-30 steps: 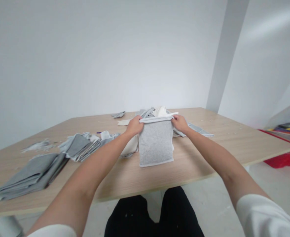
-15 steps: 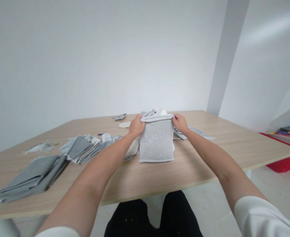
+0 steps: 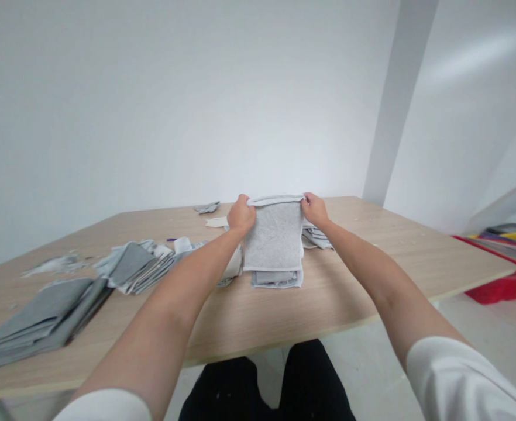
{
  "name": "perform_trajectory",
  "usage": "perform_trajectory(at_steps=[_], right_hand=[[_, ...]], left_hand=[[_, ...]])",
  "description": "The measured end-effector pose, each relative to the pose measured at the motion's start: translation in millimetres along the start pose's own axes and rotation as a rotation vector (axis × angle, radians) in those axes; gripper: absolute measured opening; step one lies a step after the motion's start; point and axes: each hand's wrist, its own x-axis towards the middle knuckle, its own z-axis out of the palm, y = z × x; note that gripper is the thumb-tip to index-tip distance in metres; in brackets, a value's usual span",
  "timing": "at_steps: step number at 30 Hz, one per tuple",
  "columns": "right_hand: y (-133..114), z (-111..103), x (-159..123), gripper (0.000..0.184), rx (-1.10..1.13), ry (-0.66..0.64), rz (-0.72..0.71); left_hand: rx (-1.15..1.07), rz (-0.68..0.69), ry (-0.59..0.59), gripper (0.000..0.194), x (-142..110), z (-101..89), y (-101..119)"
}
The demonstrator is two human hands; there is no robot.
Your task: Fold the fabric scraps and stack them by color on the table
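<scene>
A light grey cloth (image 3: 274,234) hangs upright in front of me, its top edge rolled or folded over in a paler band. My left hand (image 3: 241,214) is closed on the top left corner. The top right corner is pinched in my right hand (image 3: 314,209). Below and behind the hanging cloth, a small stack of folded grey cloths (image 3: 276,279) shows on the table. A pale bundled cloth (image 3: 233,266) lies beside my left forearm, and a striped grey cloth (image 3: 317,238) lies under my right wrist.
The wooden table (image 3: 328,292) reaches back to a white wall. On its left lie dark grey folded cloths (image 3: 43,316), a row of folded cloths (image 3: 141,263) and pale scraps (image 3: 56,265). A small grey piece (image 3: 207,207) lies at the back. A red container (image 3: 499,287) stands right.
Both hands have lifted the grey cloth slightly, uncovering the folded stack beneath its lower edge. The view has shifted a little to the right.
</scene>
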Motion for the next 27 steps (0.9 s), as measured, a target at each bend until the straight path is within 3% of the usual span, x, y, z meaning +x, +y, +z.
perform_trajectory(at_steps=[5,9,18,22,27], right_hand=[[3.6,8.3,-19.8,0.033,-0.032,-0.036,0.0],[7.4,12.4,-39.7,0.034,-0.032,-0.072,-0.05],[10.9,0.3,-126.4,0.026,0.022,-0.316,-0.444],[14.0,-1.5,-157.0,0.025,-0.024,-0.424,-0.701],[16.9,-0.1,-173.3,0.023,-0.09,-0.513,-0.847]], left_hand=[[0.051,0.008,-0.031,0.025,-10.3,8.2,-5.9],[0.093,0.112,-0.045,0.026,-22.6,11.6,-20.6],[0.14,0.752,-0.233,0.019,-91.4,4.3,-87.8],[0.151,0.985,-0.303,0.012,-108.9,4.0,-98.6],[0.195,1.14,-0.313,0.012,-112.4,8.2,-101.0]])
